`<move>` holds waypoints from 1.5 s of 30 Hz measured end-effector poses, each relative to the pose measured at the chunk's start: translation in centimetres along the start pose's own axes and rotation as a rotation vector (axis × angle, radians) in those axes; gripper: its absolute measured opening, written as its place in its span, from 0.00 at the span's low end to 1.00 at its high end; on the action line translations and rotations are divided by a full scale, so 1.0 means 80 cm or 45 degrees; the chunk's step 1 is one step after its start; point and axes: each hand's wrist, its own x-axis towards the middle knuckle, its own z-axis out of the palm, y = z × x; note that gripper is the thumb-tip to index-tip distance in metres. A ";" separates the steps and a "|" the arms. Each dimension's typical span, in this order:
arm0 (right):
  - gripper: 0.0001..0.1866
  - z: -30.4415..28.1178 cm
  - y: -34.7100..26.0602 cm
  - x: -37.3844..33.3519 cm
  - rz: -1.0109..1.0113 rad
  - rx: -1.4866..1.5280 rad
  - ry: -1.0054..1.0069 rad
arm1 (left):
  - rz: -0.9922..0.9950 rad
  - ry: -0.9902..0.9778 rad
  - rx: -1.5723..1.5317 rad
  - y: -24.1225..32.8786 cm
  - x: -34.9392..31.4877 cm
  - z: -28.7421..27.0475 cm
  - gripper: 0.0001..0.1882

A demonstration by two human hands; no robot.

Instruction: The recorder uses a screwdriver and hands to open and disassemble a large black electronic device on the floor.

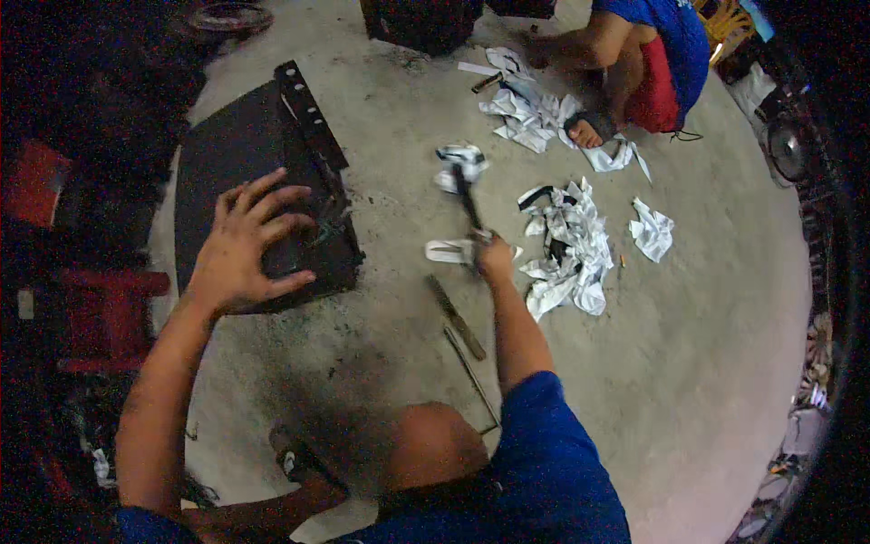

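Note:
My left hand [246, 243] is spread over a black boxy panel [217, 172] lying on the floor. Whether its fingertips touch the panel, I cannot tell. A dark metal strip with holes [308, 113] runs along the panel's far right edge. In front of me, my right hand [494, 257] is closed round the dark handle of what looks like a hammer [468, 198], its head pointing away from me. White crumpled paper [448, 183] lies under the head, and a flat white piece [446, 251] lies beside my right hand.
A flat bar [456, 317] and a thin rod [471, 376] lie near my knee. Crumpled white paper [580, 245] is heaped at right. Beyond it crouches another person [666, 63] in blue and red. A red stool [113, 317] stands left; a dark box [421, 23] is at the back.

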 end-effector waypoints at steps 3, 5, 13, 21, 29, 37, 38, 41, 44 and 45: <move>0.33 -0.077 0.085 -0.066 0.339 -0.151 0.262 | -0.034 -0.005 0.016 0.002 -0.005 -0.002 0.26; 0.28 -0.127 0.134 -0.119 0.303 -0.139 0.508 | -0.020 -0.012 -0.011 0.002 -0.002 0.009 0.25; 0.17 -0.179 0.054 -0.220 0.178 0.865 0.547 | -0.030 0.035 0.047 0.010 -0.005 0.008 0.26; 0.17 -0.198 0.095 -0.038 0.049 0.940 0.425 | -0.013 -0.004 0.052 0.010 -0.001 0.008 0.26; 0.10 -0.204 0.105 -0.041 -0.403 0.919 0.426 | 0.005 0.034 -0.002 0.009 0.006 -0.001 0.27; 0.28 -0.041 0.182 -0.113 0.052 0.307 0.200 | 0.007 0.061 0.020 0.008 0.009 -0.006 0.26; 0.28 -0.072 0.195 -0.079 -0.139 0.200 0.328 | 0.014 0.057 -0.005 0.009 0.012 -0.002 0.26; 0.22 -0.148 0.138 -0.033 -0.151 0.126 0.400 | 0.050 0.087 0.009 0.005 0.016 0.007 0.26; 0.18 -0.137 0.109 -0.066 0.047 0.804 0.236 | -0.011 0.036 0.018 0.003 0.003 0.003 0.26; 0.19 -0.127 0.119 -0.099 0.083 0.678 0.208 | 0.008 0.049 0.001 0.003 0.004 0.007 0.26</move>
